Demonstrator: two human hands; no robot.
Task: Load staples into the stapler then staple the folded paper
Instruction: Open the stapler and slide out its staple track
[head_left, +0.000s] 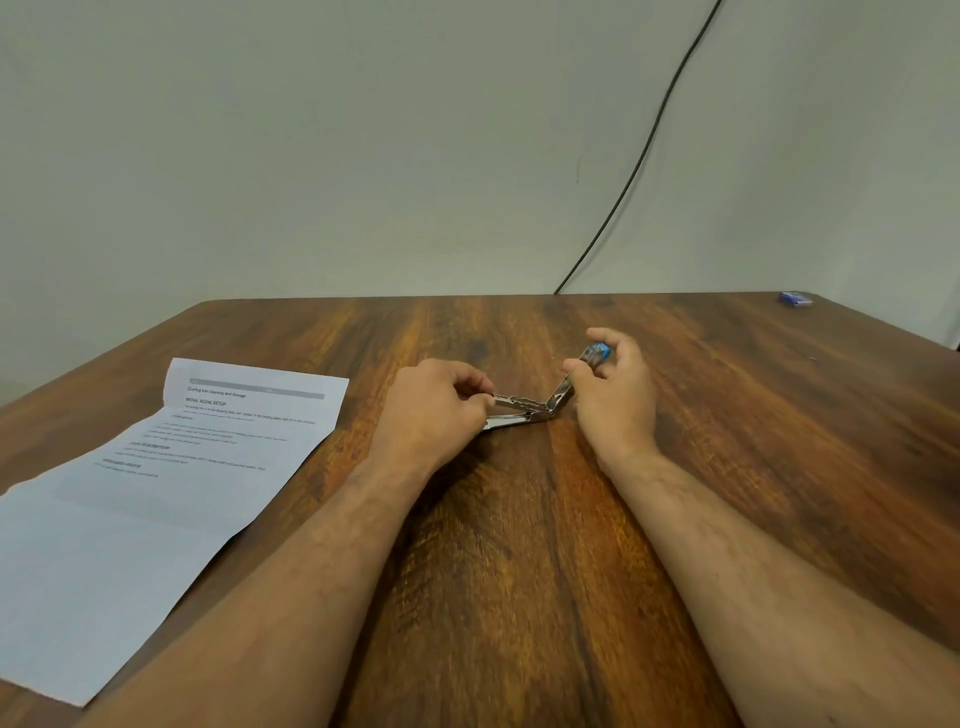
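A small metal stapler lies opened on the wooden table at the centre, its blue-tipped top arm swung up and back to the right. My left hand pinches the front end of the staple channel and base. My right hand grips the raised top arm near its blue cap. Whether staples lie in the channel is too small to tell. The printed paper, creased with fold lines, lies spread out on the table to the left, apart from both hands.
A small blue box sits at the table's far right corner. A black cable runs down the wall behind the table. The paper overhangs the table's left edge.
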